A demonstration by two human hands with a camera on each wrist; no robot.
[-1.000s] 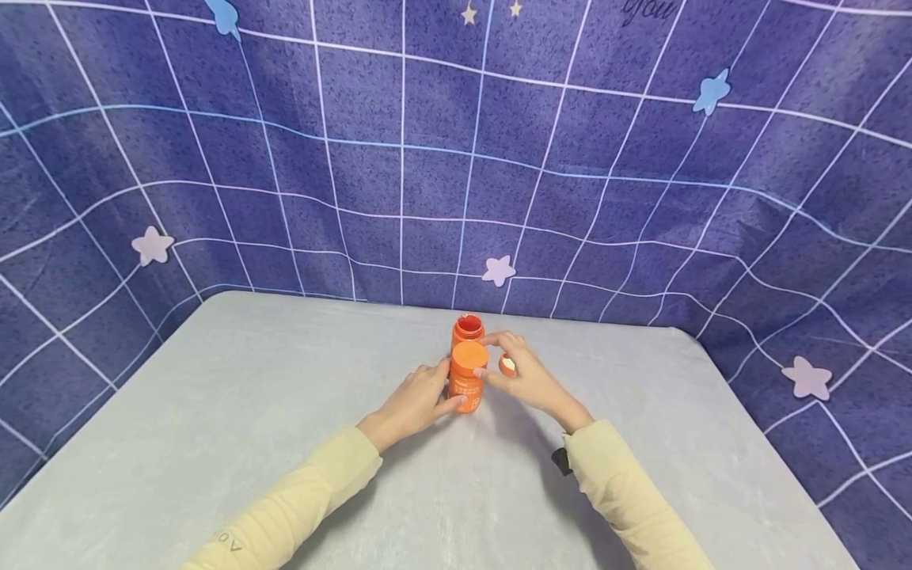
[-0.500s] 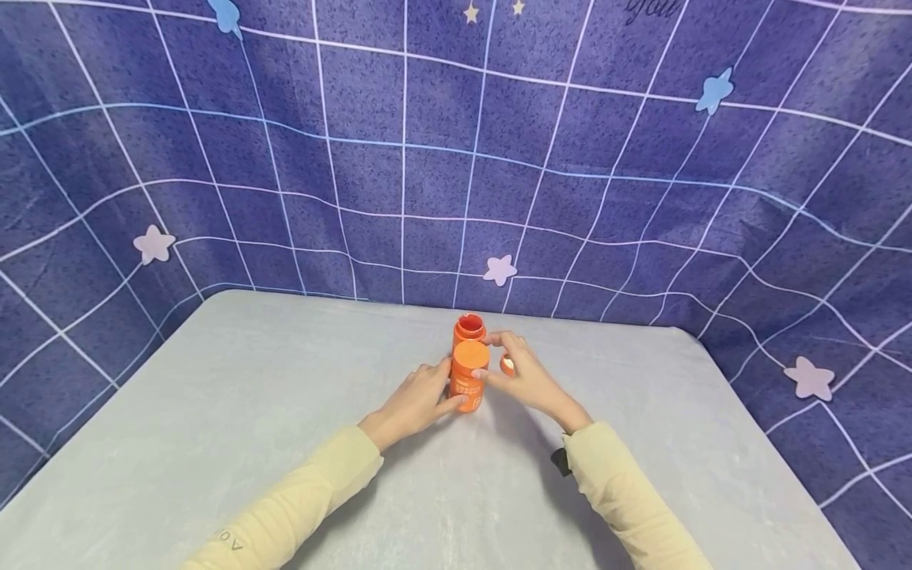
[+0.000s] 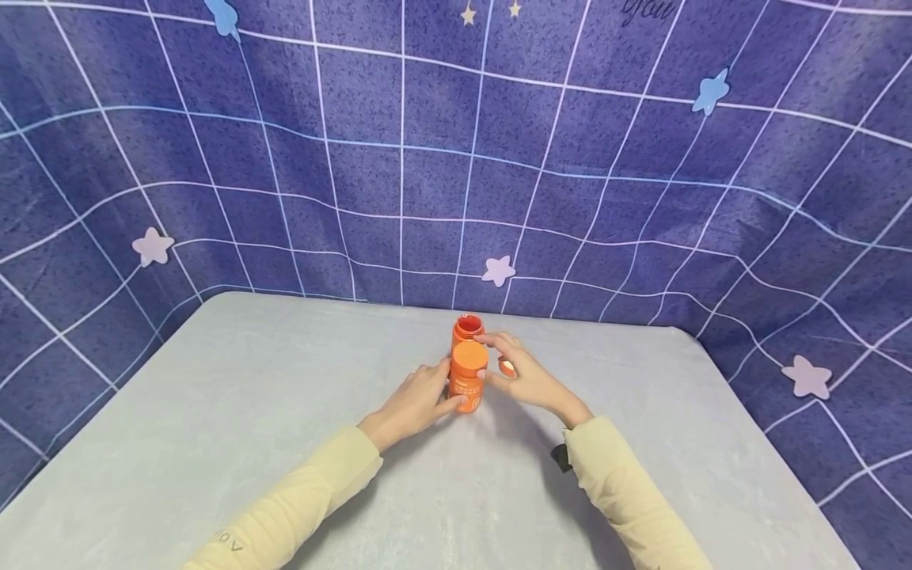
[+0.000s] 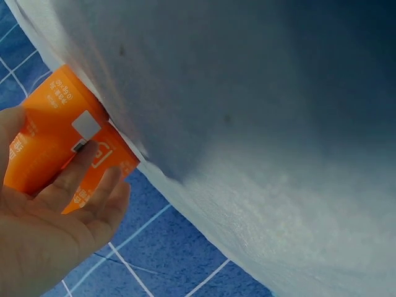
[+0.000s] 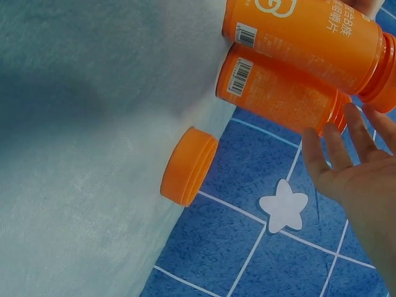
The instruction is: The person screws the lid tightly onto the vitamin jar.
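An orange bottle [image 3: 466, 391] with white print stands upright mid-table, its orange cap [image 3: 470, 356] on top. My left hand [image 3: 416, 400] grips the bottle's body from the left, thumb across the front; the left wrist view shows its fingers around the side. My right hand [image 3: 526, 376] pinches the cap, thumb in front and index finger behind. Just behind stands a second orange bottle [image 5: 275, 90], uncapped, its red mouth facing up and its lower part hidden in the head view. A loose orange cap [image 5: 189, 167] lies on the table, right of the bottles.
The table [image 3: 249, 396] has a pale grey cover. Behind it hangs a blue cloth [image 3: 370, 182] with a white grid and stars. A dark object [image 3: 562, 457] shows at the right sleeve's cuff.
The fingers of my right hand have shifted round the cap: thumb slightly to the right, index finger slightly to the left behind it. My left hand and both bottles stay in place.
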